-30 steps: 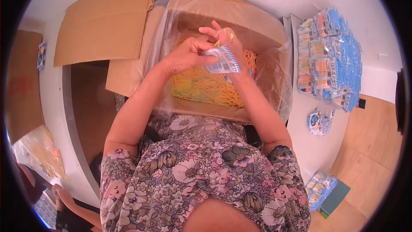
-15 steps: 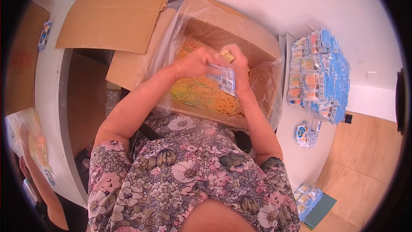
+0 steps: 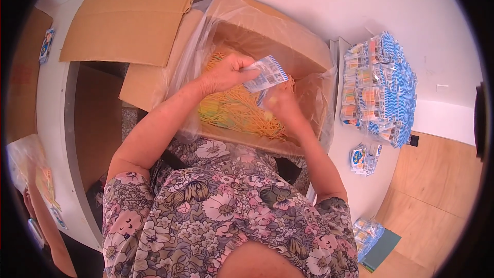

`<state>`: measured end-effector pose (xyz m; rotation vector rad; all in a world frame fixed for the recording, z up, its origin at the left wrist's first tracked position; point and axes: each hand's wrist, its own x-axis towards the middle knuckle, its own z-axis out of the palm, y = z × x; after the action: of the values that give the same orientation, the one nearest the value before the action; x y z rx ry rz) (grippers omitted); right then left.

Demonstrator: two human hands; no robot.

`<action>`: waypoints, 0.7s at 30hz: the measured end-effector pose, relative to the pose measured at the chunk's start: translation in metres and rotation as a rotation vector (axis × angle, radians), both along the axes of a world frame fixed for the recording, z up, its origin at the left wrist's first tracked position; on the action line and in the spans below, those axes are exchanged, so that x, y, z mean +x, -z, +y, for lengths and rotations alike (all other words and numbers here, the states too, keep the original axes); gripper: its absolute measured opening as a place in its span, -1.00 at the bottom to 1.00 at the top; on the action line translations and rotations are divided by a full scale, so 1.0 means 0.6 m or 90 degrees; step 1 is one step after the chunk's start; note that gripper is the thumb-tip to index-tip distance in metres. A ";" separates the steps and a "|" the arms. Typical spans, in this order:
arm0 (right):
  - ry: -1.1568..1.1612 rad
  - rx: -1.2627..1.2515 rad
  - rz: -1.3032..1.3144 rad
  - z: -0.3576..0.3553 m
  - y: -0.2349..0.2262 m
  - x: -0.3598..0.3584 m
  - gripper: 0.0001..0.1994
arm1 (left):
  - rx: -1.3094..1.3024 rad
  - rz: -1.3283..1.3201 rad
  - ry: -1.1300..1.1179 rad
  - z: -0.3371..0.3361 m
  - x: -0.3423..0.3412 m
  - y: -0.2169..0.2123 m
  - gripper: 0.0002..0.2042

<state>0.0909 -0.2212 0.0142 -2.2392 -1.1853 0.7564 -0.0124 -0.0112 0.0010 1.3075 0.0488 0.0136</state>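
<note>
My left hand (image 3: pixel 230 74) is closed on a small clear packet (image 3: pixel 269 72) with blue and white striped edges, held above the open carton. Lower and to the right, my right hand (image 3: pixel 286 107) is smeared by motion over the thin orange, yellow and green sticks (image 3: pixel 239 110) in that carton. Pale yellow bits (image 3: pixel 272 101) show at its fingers, and a blue-striped strip (image 3: pixel 261 98) lies beside them. Whether this hand grips them is too blurred to tell. The cardboard carton (image 3: pixel 272 42) is lined with a clear plastic bag (image 3: pixel 198 51).
Many filled blue-striped packets (image 3: pixel 381 90) are stacked on the right, with a few loose ones (image 3: pixel 363 159) nearer me. More packets (image 3: pixel 368 237) lie by a dark green board (image 3: pixel 382 252). A cardboard flap (image 3: pixel 128 23) spreads at the left. Another person's arm (image 3: pixel 49 226) works at far left.
My hands have come apart. The left keeps the packet, now tilted up to the right, while the right has dropped toward the sticks. The whole view has shifted slightly.
</note>
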 end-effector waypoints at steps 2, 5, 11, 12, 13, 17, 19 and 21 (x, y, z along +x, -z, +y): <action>-0.093 -0.157 0.005 -0.013 -0.007 -0.044 -0.90 | -0.003 0.010 0.007 0.006 -0.002 -0.004 -0.77; -0.123 -0.201 0.065 -0.023 -0.005 -0.035 -0.91 | 0.071 -0.017 -0.026 0.015 -0.005 -0.016 -0.83; 0.110 0.078 0.303 0.021 -0.137 -0.001 -0.86 | 0.079 -0.011 -0.081 0.023 -0.007 -0.008 -0.92; 0.112 0.088 0.329 0.026 -0.149 0.001 -0.84 | 0.065 -0.004 -0.078 0.022 -0.007 -0.013 -0.92; 0.113 0.090 0.328 0.026 -0.152 0.003 -0.84 | 0.051 0.004 -0.076 0.022 -0.006 -0.016 -0.92; 0.225 0.269 0.374 0.052 -0.175 0.003 -0.83 | 0.044 -0.044 -0.055 0.023 -0.006 -0.009 -0.91; 0.287 0.325 0.427 0.071 -0.170 0.011 -0.82 | 0.060 -0.058 -0.019 0.023 -0.007 -0.013 -0.90; 0.257 0.318 0.256 0.088 -0.152 0.020 -0.82 | 0.066 -0.064 -0.004 0.022 -0.007 -0.020 -0.89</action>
<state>0.1032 -0.1686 0.1053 -1.7231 -0.6144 0.6200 -0.0166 0.0023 0.0127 1.4092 -0.0334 0.0887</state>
